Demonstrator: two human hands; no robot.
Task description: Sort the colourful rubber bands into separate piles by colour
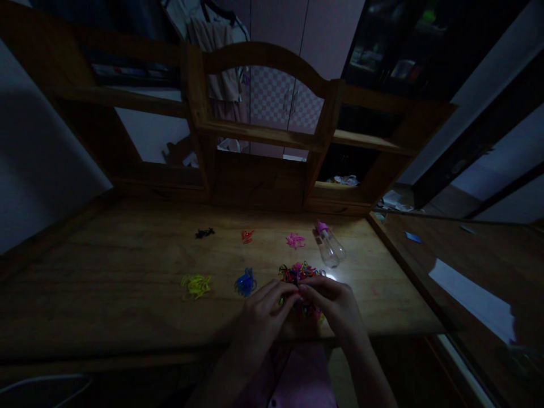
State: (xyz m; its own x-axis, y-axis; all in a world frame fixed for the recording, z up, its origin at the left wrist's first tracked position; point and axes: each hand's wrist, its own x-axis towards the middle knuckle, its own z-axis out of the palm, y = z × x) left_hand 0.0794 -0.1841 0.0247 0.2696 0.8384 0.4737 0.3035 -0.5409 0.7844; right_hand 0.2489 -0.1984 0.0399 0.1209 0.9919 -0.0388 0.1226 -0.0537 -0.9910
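A mixed heap of small coloured rubber bands lies near the front of the wooden desk. Over it my left hand and my right hand meet, their fingertips pinched together on rubber bands; the dim light hides exactly which ones. Left of my hands are a loose blue pile and a yellow pile. Farther back sit a small black pile, a few red bands and a pink pile. A clear bottle with a pink top lies on its side, right of the pink pile.
A wooden shelf unit rises along the desk's back edge. To the right, a lower brown surface carries a white paper sheet and a small blue card. The desk's front edge runs just under my wrists.
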